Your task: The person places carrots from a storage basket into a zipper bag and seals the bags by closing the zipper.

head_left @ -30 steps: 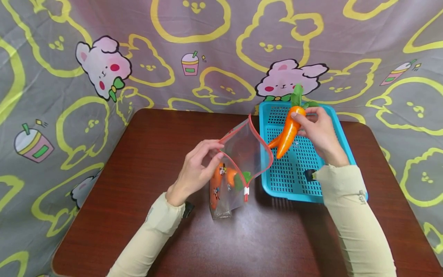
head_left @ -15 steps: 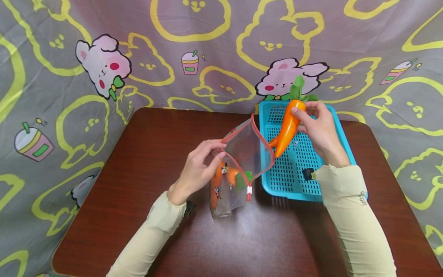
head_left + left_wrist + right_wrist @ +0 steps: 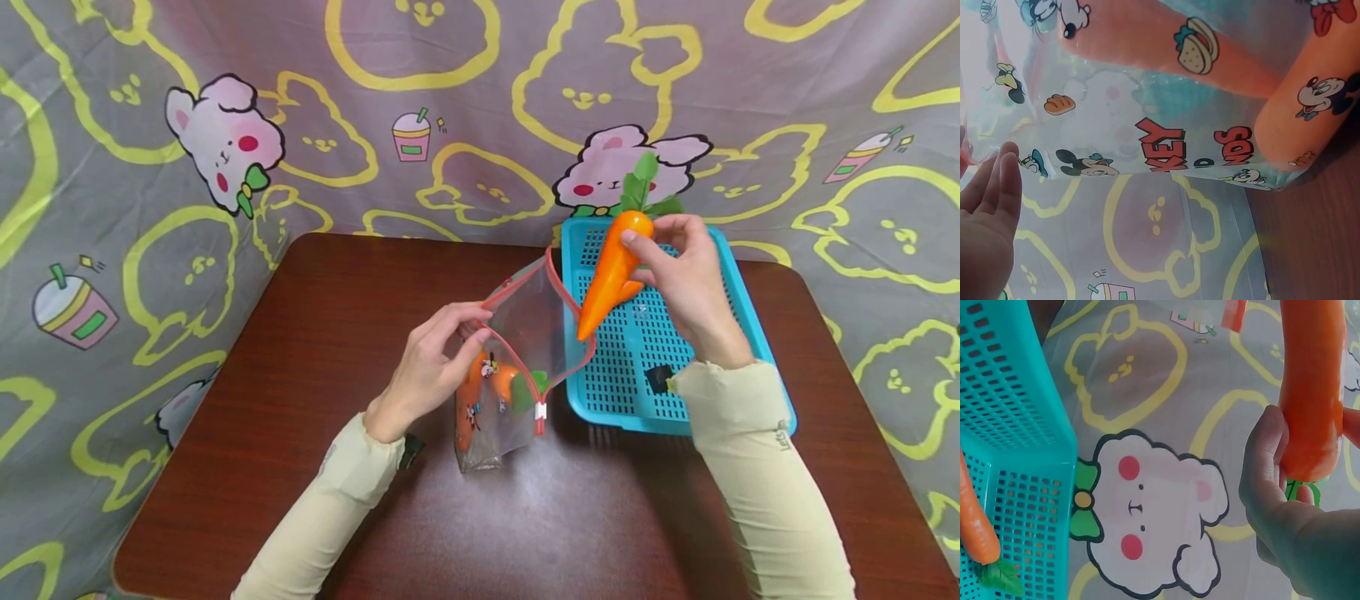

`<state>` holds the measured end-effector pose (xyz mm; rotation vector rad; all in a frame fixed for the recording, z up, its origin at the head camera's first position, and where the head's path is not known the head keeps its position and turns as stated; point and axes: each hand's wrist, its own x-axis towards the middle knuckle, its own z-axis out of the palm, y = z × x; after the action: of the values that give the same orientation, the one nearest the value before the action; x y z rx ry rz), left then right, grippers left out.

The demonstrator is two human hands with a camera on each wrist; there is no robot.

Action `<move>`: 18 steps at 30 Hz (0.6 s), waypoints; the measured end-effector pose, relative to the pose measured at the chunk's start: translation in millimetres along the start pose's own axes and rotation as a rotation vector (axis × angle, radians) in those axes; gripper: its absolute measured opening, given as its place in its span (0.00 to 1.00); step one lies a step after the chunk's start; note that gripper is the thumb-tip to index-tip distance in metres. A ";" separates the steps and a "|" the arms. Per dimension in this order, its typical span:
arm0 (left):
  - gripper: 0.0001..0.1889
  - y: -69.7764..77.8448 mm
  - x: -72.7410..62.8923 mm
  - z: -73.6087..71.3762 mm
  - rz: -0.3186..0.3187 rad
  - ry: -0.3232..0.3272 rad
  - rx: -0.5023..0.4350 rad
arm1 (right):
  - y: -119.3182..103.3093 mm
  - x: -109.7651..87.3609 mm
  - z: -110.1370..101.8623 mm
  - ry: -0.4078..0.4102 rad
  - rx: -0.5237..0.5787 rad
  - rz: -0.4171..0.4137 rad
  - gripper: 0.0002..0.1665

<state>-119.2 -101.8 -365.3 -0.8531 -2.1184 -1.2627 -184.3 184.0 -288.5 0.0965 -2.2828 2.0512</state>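
My left hand (image 3: 427,362) pinches the red-edged rim of a clear zipper bag (image 3: 536,312), whose mouth gapes toward the right. Orange carrots (image 3: 1147,44) show through its cartoon-printed side in the left wrist view. Between thumb and fingers, my right hand (image 3: 686,275) grips a toy carrot (image 3: 611,271) near its leafy top. Its pointed end slants down to the left, overlapping the bag's right rim in the head view. Another carrot (image 3: 975,519) lies in the blue basket (image 3: 750,325), partly hidden behind the held one in the head view.
The basket stands at the right rear of the brown table (image 3: 315,350), close to the bag. A white zip slider (image 3: 541,411) hangs at the near end of the bag's rim. A patterned cloth (image 3: 465,75) rises behind the table.
My right hand has carried the carrot slightly up and left, bringing its tip to the bag's rim. The bag's mouth shifted slightly right earlier; my left hand keeps its grip.
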 end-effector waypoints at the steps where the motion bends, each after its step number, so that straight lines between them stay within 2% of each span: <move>1: 0.13 -0.1 0.1 -0.2 0.000 0.000 0.003 | -0.7 -0.6 0.8 -0.001 0.015 -0.003 0.23; 6: 0.13 -0.3 -0.3 -0.8 0.001 0.003 0.006 | -4.2 -5.1 5.6 -0.001 -0.006 -0.020 0.21; 12: 0.12 0.5 -0.3 -0.9 -0.002 0.006 0.009 | -8.0 -12.0 12.2 -0.008 -0.098 -0.052 0.21; 18: 0.12 1.9 -0.1 -2.1 -0.016 0.006 0.015 | -10.9 -20.0 19.4 -0.037 -0.223 -0.029 0.25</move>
<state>-117.4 -103.0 -363.5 -0.8274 -2.1313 -1.2545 -163.6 163.6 -281.6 0.1540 -2.4984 1.7809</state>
